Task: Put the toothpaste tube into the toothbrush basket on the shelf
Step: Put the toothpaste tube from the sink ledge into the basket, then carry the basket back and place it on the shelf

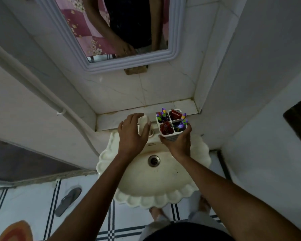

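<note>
The right hand (178, 145) grips the white basket (170, 124) at the shelf (111, 119) edge, its fingers wrapped around it; the toothpaste tube (175, 114) stands in its far compartment. The left hand (133, 134) hovers with spread, empty fingers.

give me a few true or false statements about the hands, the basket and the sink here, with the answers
1. The right hand grips the toothbrush basket from its near side. True.
2. The basket is one open bin with no dividers. False: it is split into four compartments.
3. A red toothpaste tube stands in the far right compartment. True.
4. The left hand holds a toothbrush. False: it is open with fingers spread, over the white tap, and holds nothing.
5. The sink is full of water. False: the basin looks empty and its drain is uncovered.
</note>
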A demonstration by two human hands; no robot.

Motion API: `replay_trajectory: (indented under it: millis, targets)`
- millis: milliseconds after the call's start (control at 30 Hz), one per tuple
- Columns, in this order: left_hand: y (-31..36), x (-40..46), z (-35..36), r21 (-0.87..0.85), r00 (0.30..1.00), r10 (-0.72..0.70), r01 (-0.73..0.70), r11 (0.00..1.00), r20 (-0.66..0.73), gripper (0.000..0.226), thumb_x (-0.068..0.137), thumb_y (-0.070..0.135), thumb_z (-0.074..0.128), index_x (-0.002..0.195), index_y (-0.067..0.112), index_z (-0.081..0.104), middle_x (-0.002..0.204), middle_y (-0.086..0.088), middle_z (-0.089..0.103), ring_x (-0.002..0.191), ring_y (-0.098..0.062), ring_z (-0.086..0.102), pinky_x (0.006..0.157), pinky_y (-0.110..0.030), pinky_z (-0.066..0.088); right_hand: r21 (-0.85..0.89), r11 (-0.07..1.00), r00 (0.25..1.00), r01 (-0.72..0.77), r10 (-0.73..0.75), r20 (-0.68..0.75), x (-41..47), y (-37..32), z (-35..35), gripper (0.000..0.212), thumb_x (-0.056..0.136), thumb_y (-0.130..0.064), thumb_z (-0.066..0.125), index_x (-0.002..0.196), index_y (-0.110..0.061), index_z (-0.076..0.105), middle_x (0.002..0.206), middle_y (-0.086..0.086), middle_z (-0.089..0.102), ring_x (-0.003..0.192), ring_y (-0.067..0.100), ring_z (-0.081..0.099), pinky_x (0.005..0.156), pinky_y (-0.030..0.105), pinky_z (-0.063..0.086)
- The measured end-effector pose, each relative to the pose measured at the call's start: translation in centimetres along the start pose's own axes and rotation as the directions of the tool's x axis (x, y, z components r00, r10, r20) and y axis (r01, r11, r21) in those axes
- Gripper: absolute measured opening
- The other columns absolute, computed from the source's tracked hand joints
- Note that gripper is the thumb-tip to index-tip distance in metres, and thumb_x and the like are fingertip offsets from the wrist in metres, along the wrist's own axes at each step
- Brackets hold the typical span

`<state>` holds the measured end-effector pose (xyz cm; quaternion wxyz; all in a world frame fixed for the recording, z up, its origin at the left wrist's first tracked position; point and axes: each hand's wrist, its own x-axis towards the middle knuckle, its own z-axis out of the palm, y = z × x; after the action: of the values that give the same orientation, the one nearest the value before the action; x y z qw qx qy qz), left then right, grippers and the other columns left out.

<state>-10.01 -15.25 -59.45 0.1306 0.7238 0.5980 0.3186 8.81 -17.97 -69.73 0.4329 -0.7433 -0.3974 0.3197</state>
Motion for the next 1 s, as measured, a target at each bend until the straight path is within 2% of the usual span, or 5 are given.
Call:
replay_trajectory:
  millis: [167, 300, 500, 800, 1000]
  targets:
    - [-0.9, -0.1, 0.1, -0.055, 0.999, 0.036, -0.035, 0.998, 0.02, 0.042, 0.102, 0.049, 0.064, 0.135, 0.024, 0.062, 0.133, 0.007, 0.066, 0.121, -0.014, 0.062, 0.111, -0.055, 0.043, 0.059, 0.998, 0.998, 0.03, -0.026, -0.06, -0.2, -1.1, -0.7, 0.12, 0.052, -0.052, 0.105, 0.147, -0.029, 0.035, 0.139, -0.007, 0.064, 0.123, 0.017, 0.069, 0.097, 0.042, 0.063]
    - [-0.3, -0.1, 0.0, -0.06, 0.998, 0.048, -0.046, 0.997, 0.04, 0.043, 0.102, 0.05, 0.063, 0.136, 0.024, 0.062, 0.135, 0.006, 0.065, 0.127, -0.018, 0.06, 0.113, -0.056, 0.041, 0.044, 0.997, 0.995, 0.069, -0.065, -0.076, -0.9, -2.1, -2.9, 0.118, 0.05, -0.051, 0.106, 0.145, -0.028, 0.04, 0.135, -0.01, 0.065, 0.118, 0.015, 0.069, 0.084, 0.015, 0.058]
    - [2.8, -0.4, -1.9, -0.034, 0.997, 0.078, -0.078, 0.996, -0.02, 0.046, 0.101, 0.05, 0.062, 0.139, 0.023, 0.061, 0.139, 0.003, 0.063, 0.131, -0.02, 0.058, 0.115, -0.056, 0.039, 0.009, 0.979, 0.966, 0.205, -0.201, -0.165, -2.4, -5.9, -7.2, 0.122, 0.044, -0.065, 0.1, 0.146, -0.028, 0.045, 0.139, -0.004, 0.064, 0.125, 0.022, 0.066, 0.095, 0.046, 0.062]
    - [11.6, 0.8, -8.3, 0.047, 0.976, 0.151, -0.145, 0.988, -0.158, 0.056, 0.1, 0.06, 0.059, 0.142, 0.023, 0.059, 0.143, 0.001, 0.063, 0.134, -0.023, 0.056, 0.117, -0.059, 0.037, 0.119, 0.869, 0.85, 0.48, -0.426, -0.309, -4.0, -16.1, -17.2, 0.116, 0.046, -0.064, 0.097, 0.142, -0.021, 0.048, 0.135, -0.002, 0.063, 0.121, 0.018, 0.063, 0.095, 0.039, 0.06]
    - [18.5, 2.5, -13.8, 0.076, 0.936, 0.228, -0.216, 0.974, -0.269, 0.059, 0.101, 0.061, 0.058, 0.145, 0.022, 0.057, 0.144, -0.002, 0.062, 0.135, -0.024, 0.055, 0.117, -0.06, 0.037, 0.159, 0.771, 0.761, 0.617, -0.532, -0.371, -5.2, -23.5, -25.1, 0.113, 0.048, -0.063, 0.098, 0.141, -0.024, 0.047, 0.134, -0.003, 0.06, 0.12, 0.018, 0.062, 0.092, 0.035, 0.061]
